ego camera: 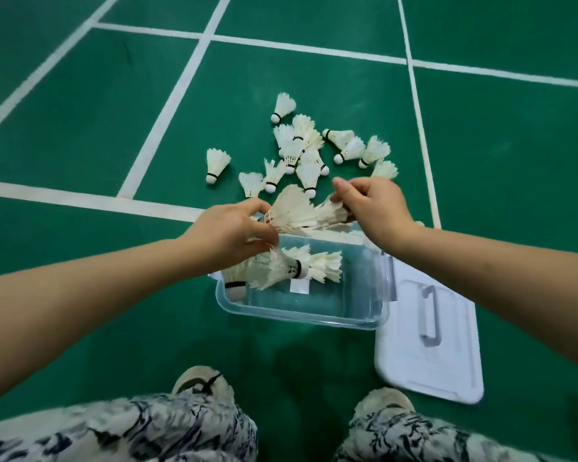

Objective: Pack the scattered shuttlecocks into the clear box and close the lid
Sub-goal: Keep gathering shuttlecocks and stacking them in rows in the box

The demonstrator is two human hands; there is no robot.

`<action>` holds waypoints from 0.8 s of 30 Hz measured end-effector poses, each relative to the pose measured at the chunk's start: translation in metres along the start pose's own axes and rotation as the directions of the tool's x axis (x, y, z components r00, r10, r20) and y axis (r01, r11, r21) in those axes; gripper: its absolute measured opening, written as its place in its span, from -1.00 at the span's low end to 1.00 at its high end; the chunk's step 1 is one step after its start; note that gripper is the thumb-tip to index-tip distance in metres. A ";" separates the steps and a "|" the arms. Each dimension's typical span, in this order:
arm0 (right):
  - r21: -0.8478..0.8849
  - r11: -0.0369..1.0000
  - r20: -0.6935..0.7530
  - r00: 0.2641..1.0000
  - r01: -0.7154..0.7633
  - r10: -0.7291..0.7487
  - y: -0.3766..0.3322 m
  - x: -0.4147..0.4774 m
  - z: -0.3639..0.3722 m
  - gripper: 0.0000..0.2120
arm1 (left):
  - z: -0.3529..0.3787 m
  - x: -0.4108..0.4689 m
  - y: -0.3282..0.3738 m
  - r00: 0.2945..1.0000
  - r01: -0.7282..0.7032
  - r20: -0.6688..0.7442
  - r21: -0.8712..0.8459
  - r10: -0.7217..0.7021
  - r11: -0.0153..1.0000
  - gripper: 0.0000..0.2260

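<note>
Seen from the head camera: left hand pinched on a white feathered shuttlecock, right hand gripped on another white shuttlecock, both above the far rim of the clear plastic box. Held several shuttlecocks inside already; more white shuttlecocks scattered on the green court floor beyond, white handled lid flat just right of the box.

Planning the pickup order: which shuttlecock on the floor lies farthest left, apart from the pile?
The lone shuttlecock left of the pile, cork pointing toward the person, with bare green floor all around it.
</note>
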State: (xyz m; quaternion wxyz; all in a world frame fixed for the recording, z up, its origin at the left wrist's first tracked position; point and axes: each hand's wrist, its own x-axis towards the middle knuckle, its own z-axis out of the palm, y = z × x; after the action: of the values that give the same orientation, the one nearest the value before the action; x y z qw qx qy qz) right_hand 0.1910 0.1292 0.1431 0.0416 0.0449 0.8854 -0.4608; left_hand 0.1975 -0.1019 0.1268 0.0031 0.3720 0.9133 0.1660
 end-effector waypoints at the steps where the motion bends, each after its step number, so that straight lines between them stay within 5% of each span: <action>1: 0.024 0.998 0.024 0.998 -0.062 0.062 0.008 0.001 0.003 -0.65 | 0.004 -0.003 -0.004 1.000 0.013 0.002 0.004 -0.013 1.000 -0.91; 7: -0.052 0.960 0.301 0.912 -0.274 0.277 0.041 -0.013 0.030 -0.70 | 0.020 -0.004 -0.017 0.996 0.090 0.006 -0.011 -0.090 0.996 -0.90; 13: -0.311 0.918 0.548 0.742 -0.247 0.385 0.045 -0.005 0.051 -0.70 | 0.023 0.010 -0.017 0.984 0.173 0.047 -0.008 -0.172 0.985 -0.95; 19: -0.322 0.907 0.673 0.607 -0.273 0.422 0.063 -0.004 0.083 -0.71 | 0.032 0.013 -0.017 0.975 0.217 0.057 0.001 -0.216 0.976 -0.93; 24: -0.236 0.929 0.730 0.579 -0.286 0.364 0.064 -0.006 0.103 -0.72 | 0.038 0.015 -0.018 0.966 0.240 0.093 0.016 -0.240 0.971 -0.89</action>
State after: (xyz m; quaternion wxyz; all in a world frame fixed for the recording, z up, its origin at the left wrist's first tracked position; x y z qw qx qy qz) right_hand 0.2082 0.0813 0.0331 0.4959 0.0063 0.7812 -0.3791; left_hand 0.1790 -0.0924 0.0872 0.0653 0.2661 0.9508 0.1445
